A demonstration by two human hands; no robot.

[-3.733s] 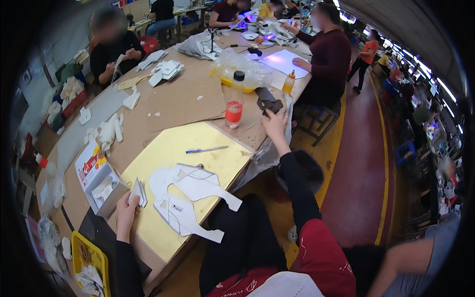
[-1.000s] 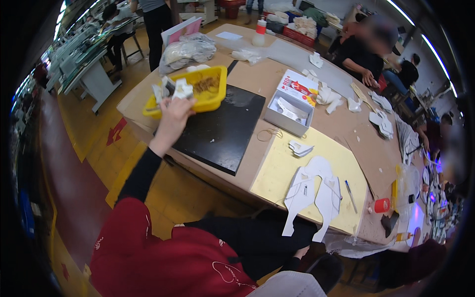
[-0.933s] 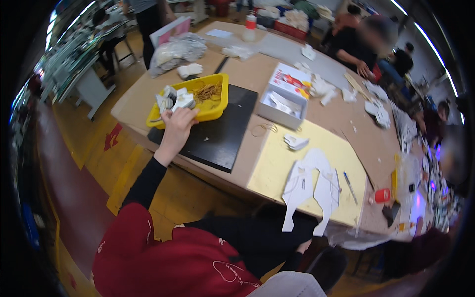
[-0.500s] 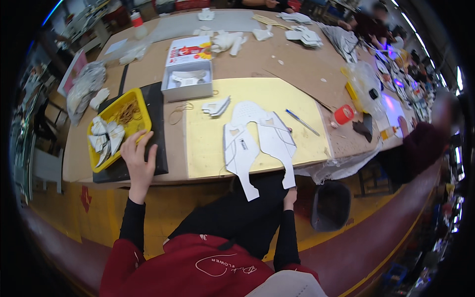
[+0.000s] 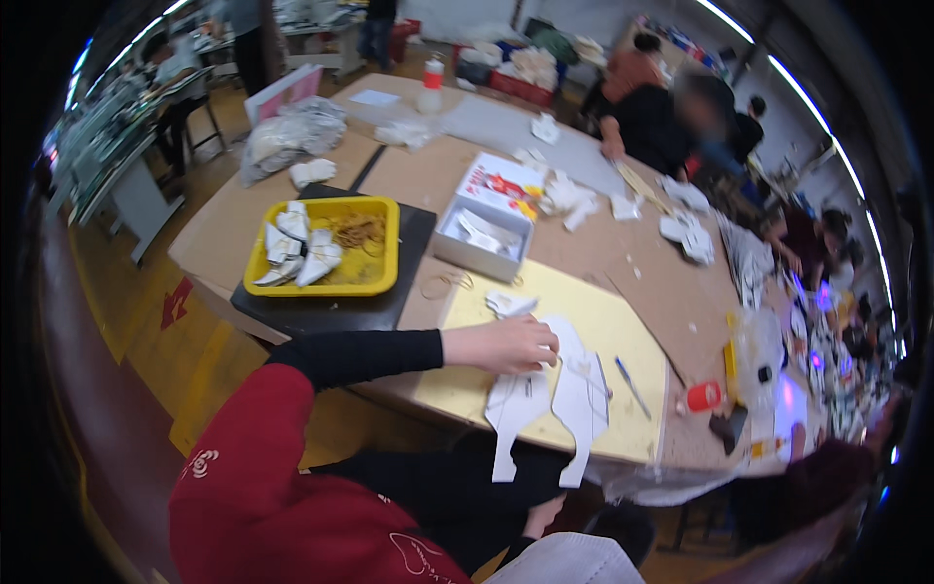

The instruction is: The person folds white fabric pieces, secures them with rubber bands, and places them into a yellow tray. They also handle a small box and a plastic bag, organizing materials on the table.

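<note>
Left hand [image 5: 506,346] is pressing flat, fingers together, on the white cut-out [image 5: 545,404] overhanging the yellow mat [image 5: 623,336]; right hand [image 5: 541,514], grip unreadable, is waiting below; the unsupported overhang risks tearing or sliding off.

Long black sleeve on the left arm [image 5: 355,352] ending at the wrist, bare left hand [image 5: 508,346], red upper garment with small white printed markings near the shoulder and chest, black fabric over the lap, right hand [image 5: 541,513] only partly seen, bare.

Brown table [image 5: 671,292] bears yellow mat [image 5: 623,341], black board [image 5: 341,311].
</note>
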